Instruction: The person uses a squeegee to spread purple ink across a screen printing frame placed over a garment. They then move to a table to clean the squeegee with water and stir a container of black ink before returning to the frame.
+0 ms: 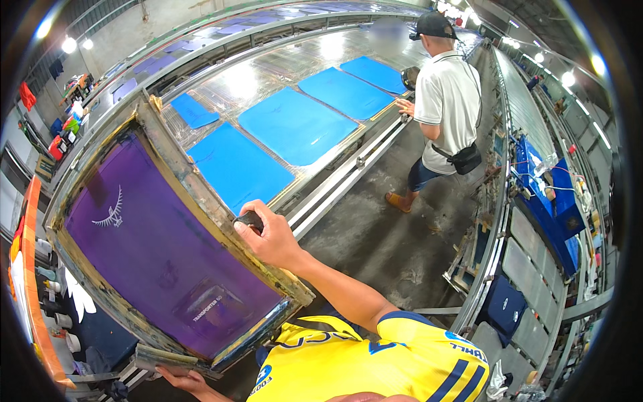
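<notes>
A large screen frame (295, 294) with purple mesh (154, 228) and pale printed markings is tilted up at the left. My right hand (268, 238) is closed round a dark grip (250, 220) on the frame's right side. My left hand (182, 380) is low at the bottom edge, gripping a metal bar (167, 356) at the frame's lower end, with some fingers partly hidden. Behind the frame, several blue panels (298, 124) lie flat on a long, shiny printing table (241, 77).
A co-worker (445, 107) in a white shirt stands by the table's rail (348, 174) at right. A parallel rack (536, 268) with blue items (549, 187) runs along the right side. An orange-edged shelf (27, 268) with supplies is at left. The concrete floor (395, 254) runs between.
</notes>
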### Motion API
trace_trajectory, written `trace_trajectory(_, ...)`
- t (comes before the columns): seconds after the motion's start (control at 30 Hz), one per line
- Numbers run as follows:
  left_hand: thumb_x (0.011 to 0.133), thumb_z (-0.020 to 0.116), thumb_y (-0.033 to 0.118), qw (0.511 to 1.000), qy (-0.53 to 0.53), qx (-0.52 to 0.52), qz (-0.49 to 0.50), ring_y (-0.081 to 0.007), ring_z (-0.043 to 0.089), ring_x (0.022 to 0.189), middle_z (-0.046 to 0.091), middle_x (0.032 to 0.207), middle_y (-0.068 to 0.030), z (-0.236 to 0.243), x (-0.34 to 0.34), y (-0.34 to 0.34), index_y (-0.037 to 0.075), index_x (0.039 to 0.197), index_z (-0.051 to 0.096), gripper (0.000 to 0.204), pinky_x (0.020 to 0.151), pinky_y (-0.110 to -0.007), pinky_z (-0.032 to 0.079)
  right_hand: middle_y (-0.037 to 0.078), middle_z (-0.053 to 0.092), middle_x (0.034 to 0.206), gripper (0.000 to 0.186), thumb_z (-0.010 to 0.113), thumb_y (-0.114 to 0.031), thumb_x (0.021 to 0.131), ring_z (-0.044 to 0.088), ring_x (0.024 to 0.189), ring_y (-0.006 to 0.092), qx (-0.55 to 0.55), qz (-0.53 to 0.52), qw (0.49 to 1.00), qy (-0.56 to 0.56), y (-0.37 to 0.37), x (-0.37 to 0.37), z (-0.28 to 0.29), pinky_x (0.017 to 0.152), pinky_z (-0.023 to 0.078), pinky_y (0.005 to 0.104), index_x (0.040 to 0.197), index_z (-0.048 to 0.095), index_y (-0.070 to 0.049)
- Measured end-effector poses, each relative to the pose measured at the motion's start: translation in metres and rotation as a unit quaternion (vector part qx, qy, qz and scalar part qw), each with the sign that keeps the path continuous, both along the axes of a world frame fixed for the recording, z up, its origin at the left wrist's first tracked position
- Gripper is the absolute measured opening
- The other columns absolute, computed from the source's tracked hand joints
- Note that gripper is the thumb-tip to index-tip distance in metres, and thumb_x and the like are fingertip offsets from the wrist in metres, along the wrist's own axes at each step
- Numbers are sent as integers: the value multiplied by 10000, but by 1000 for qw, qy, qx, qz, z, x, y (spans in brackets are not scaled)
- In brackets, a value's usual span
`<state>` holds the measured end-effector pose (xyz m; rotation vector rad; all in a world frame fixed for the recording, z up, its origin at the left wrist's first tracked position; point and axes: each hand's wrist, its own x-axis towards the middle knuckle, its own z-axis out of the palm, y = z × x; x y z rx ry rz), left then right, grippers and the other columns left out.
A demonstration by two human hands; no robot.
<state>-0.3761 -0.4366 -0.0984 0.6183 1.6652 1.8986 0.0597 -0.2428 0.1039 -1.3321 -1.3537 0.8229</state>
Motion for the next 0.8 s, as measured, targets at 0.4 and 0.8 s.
trace_trajectory(0.4,1025,411,639,992,-109,-5,-63,-262,30,1597,41,1731,-131,44,39,59,48,1649,125,906,1277,-464,19,-13,508,694,244,680,-245,980,447,622,76,0,-65,998,7,-12,24,0,572,389,293,1112,574,-69)
trace_trajectory(0.8,996,376,671,997,4,-77,8,-289,108,1590,132,1727,-92,51,56,69,148,1651,219,853,1267,-533,50,-15,443,626,234,667,-248,989,378,579,87,6,-72,997,7,-13,23,-2,551,345,304,1101,561,-72)
